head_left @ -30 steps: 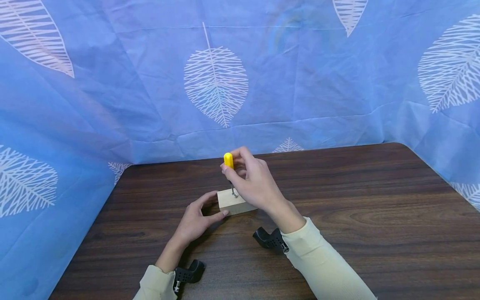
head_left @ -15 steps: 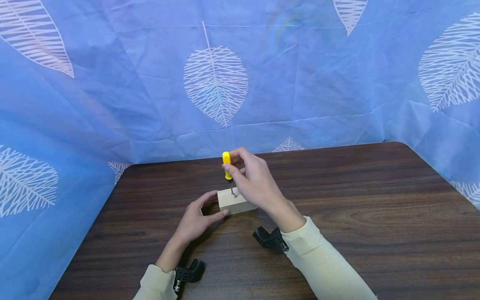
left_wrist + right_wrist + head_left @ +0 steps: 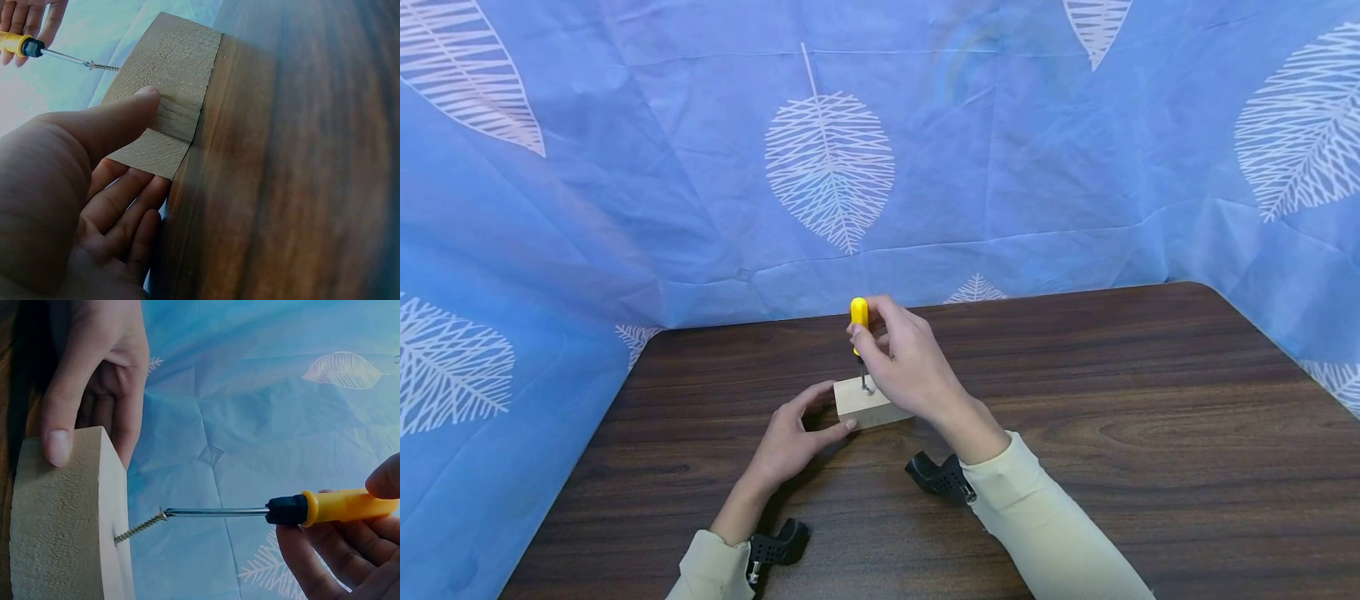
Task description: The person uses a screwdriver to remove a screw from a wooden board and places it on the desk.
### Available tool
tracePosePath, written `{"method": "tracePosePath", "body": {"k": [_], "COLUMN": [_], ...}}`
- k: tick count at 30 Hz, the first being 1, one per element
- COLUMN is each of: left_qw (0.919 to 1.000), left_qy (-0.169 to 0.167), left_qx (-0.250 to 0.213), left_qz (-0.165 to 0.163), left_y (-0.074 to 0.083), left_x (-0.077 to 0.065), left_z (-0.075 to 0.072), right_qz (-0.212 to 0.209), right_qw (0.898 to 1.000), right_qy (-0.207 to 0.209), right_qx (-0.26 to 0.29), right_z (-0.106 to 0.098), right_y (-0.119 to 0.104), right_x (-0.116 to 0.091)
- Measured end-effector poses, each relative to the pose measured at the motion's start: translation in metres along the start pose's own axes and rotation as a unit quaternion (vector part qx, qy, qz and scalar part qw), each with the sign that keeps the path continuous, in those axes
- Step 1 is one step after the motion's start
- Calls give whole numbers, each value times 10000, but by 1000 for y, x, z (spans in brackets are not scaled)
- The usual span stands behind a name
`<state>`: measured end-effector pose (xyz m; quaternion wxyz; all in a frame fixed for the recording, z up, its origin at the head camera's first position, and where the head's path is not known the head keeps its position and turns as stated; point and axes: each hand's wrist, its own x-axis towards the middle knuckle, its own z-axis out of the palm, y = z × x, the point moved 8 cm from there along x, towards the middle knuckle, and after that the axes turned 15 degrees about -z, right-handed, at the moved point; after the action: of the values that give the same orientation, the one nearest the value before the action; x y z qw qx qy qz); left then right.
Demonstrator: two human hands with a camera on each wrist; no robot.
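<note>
A pale wooden block [image 3: 872, 410] lies on the dark table, and my left hand [image 3: 793, 437] grips its left end between thumb and fingers. A screw [image 3: 140, 529] stands partly sunk in the block's top face, leaning a little. Above it, my right hand [image 3: 910, 358] holds a screwdriver [image 3: 337, 507] by its yellow handle, thumb against the fingers. The tip of its metal shaft meets the screw head in the right wrist view. The left wrist view shows my left thumb pressed on the block's near side. My right hand hides the block's right end in the head view.
The dark wood-grain table [image 3: 1112, 400] has rounded far corners. Behind it and to the sides hangs a blue cloth [image 3: 700, 167] with white leaf prints. Black wrist-worn devices [image 3: 778, 543] sit at both cuffs, close over the table.
The screwdriver's handle tilts slightly left and then comes back nearer upright, with the right fingers shifting on it. The left hand and the block stay put.
</note>
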<state>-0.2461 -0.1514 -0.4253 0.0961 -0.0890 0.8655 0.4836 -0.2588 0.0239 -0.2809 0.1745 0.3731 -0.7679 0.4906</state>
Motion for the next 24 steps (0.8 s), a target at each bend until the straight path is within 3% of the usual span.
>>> {"method": "tracePosePath", "body": {"k": [24], "left_qw": [10000], "left_qy": [-29], "left_qx": [-38], "left_qz": [42], "left_y": [0], "left_x": [0], "left_z": [0], "right_qz": [-122], "right_qw": [9998], "right_qy": [-39], "right_qx": [-147], "right_z": [3], "right_y": [-2], "right_x": [-1]}}
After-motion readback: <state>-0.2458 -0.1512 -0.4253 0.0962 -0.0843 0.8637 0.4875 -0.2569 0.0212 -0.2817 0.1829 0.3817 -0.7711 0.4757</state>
